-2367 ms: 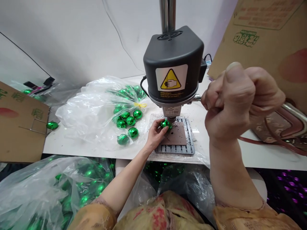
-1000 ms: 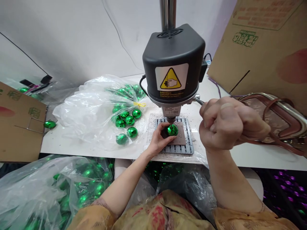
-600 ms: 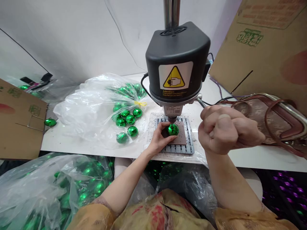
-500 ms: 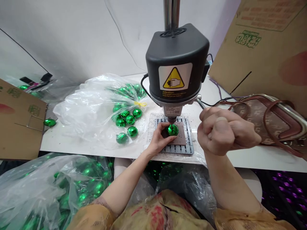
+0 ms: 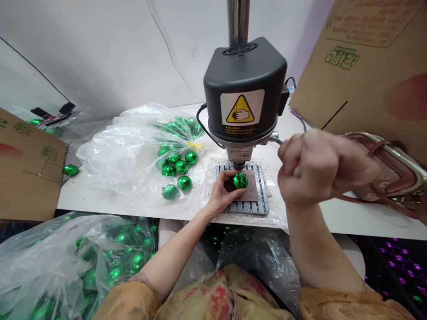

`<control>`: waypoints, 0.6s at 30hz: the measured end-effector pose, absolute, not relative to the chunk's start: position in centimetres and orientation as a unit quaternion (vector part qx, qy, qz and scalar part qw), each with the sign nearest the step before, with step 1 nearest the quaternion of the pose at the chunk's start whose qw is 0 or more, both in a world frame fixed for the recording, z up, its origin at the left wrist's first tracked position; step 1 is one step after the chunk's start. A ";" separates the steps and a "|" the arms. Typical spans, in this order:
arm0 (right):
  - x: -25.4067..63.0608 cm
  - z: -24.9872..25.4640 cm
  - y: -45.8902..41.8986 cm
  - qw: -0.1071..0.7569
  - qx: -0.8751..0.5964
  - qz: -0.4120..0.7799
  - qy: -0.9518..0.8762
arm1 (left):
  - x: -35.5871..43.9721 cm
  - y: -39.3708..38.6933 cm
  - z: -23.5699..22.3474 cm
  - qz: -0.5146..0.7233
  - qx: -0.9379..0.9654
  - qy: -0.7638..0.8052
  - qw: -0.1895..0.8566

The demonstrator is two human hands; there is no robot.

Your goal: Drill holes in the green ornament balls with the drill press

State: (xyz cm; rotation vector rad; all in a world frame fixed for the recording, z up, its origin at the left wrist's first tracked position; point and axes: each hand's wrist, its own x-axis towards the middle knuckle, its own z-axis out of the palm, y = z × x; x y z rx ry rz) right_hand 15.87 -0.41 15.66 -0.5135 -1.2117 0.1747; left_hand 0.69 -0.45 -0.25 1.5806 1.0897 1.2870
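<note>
Currently | left grip (image 5: 222,192) holding green ball (image 5: 240,182) | right grip (image 5: 318,166) round lever (image 5: 276,140) | tied bag (image 5: 115,144): more balls (image 5: 180,126)

The left hand (image 5: 222,191) holds 1 shiny green faceted ball (image 5: 240,181) on a square brown board (image 5: 252,194) beneath a black, rounded drill press (image 5: 245,78); the right hand (image 5: 316,166) grips its silver metal lever (image 5: 276,140).

This looks like a workshop. A drill press (image 5: 245,84) stands at one o'clock on a debris-flecked bench (image 5: 353,218); a bag of green balls (image 5: 143,149) lies at nine.
</note>
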 end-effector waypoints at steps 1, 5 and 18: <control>15.7 16.8 -0.4 0.803 -0.235 0.097 -0.539 | 0.8 -0.8 0.1 0.515 0.629 0.445 0.377; 15.1 19.3 0.5 0.840 -0.216 0.095 -0.488 | -0.1 -3.9 1.2 0.512 0.656 0.508 0.223; 15.5 18.2 0.9 0.842 -0.184 0.150 -0.483 | -8.4 -10.8 0.8 0.281 0.860 0.409 -0.114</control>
